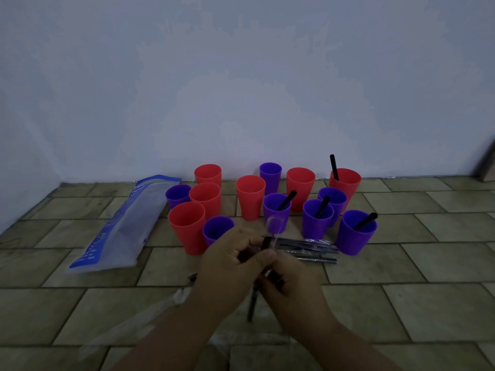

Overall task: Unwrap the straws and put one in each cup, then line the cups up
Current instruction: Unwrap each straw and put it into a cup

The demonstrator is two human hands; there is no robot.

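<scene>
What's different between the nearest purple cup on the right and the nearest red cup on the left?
Colour: one is a purple cup, the other a red cup.
Height: the red cup stands taller than the purple cup.
Contents: the purple cup holds a black straw leaning out over its rim; the red cup shows no straw.
Both stand upright with open tops on the tiled floor.

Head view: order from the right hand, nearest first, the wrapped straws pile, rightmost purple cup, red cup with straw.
1. Wrapped straws pile, close ahead.
2. Rightmost purple cup, front right.
3. Red cup with straw, back right.
</scene>
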